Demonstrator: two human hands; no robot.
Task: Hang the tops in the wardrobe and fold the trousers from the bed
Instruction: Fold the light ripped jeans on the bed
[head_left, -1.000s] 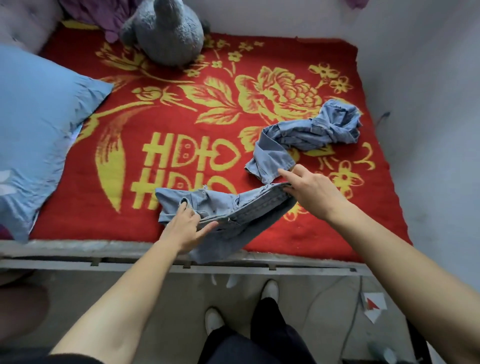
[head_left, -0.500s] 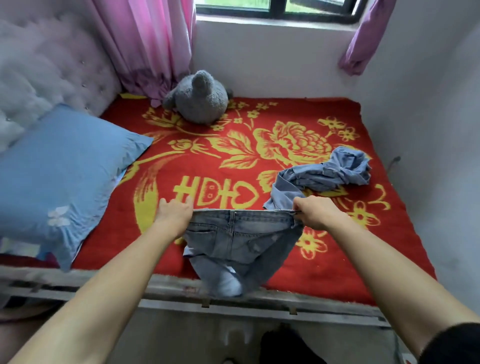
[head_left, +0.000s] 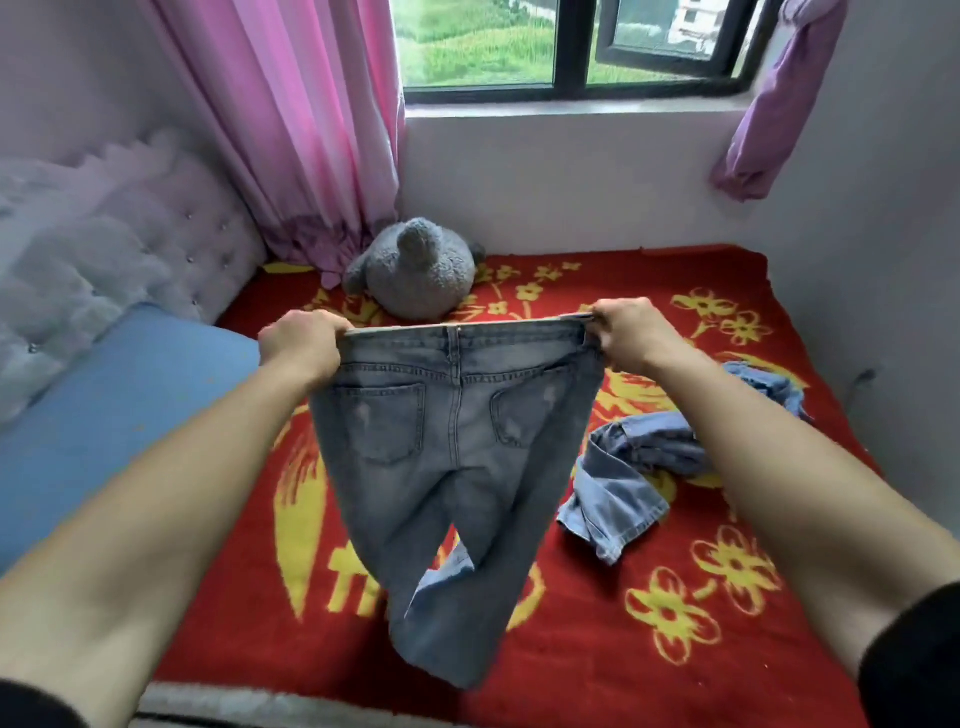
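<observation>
Grey bed edge (head_left: 249, 709) runs along the near side, and beyond it a red blanket (head_left: 597, 675) patterned with yellow flowers covers the mattress. Two bare forearms reach out over it. Faded grey-blue jeans (head_left: 447, 467) hang in the air above the blanket, back pockets facing the camera and legs dangling toward the near edge. Whether the hems touch the blanket I cannot tell.

The left hand (head_left: 298, 345) grips the left end of the waistband and the right hand (head_left: 631, 332) grips the right end. The fingers of both are curled round the denim, and the hands are well apart, so the waistband is pulled straight.

Just right of the held pair, a lighter blue pair of jeans (head_left: 618, 483) lies crumpled on the blanket. A blue pillow (head_left: 119, 415) rests at the left against a pale tufted headboard (head_left: 119, 244).

Farther back, a grey plush toy (head_left: 415, 273) sits on the blanket at the foot of a pink curtain (head_left: 291, 130). Behind it is a dark-framed window (head_left: 569, 47), with a purple curtain (head_left: 779, 114) bunched at the far right.
</observation>
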